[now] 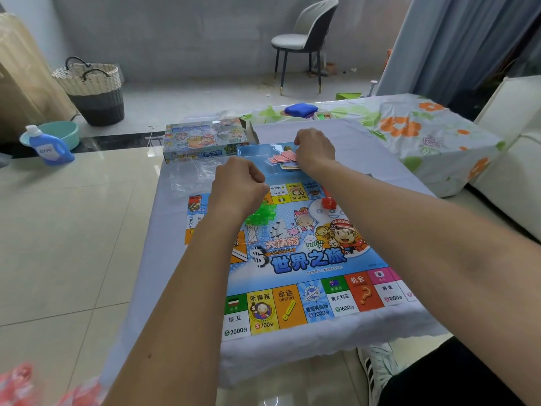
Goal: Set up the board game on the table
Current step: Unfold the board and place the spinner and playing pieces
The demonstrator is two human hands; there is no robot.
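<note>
The right hand reaches over the far edge of the board, fingers curled down onto the cards lying in the blue tray; whether it actually pinches a card is hidden by the hand itself. The left hand hovers over the board's far left part, fingers curled in; what it holds, if anything, I cannot tell.

The board lies flat on the cloth-covered table, unfolded, with green houses and a red piece near its far edge. The tray sits just beyond the board, and the box stands beyond and left of it.

The cards look thin, light and slick, likely to fan or slide apart; squaring the stack and pinching it by its long edges seems safest. The houses are small, hard plastic, best picked up one by one at the sides. The board is paper-thin, so it may shift under a sleeve.
</note>
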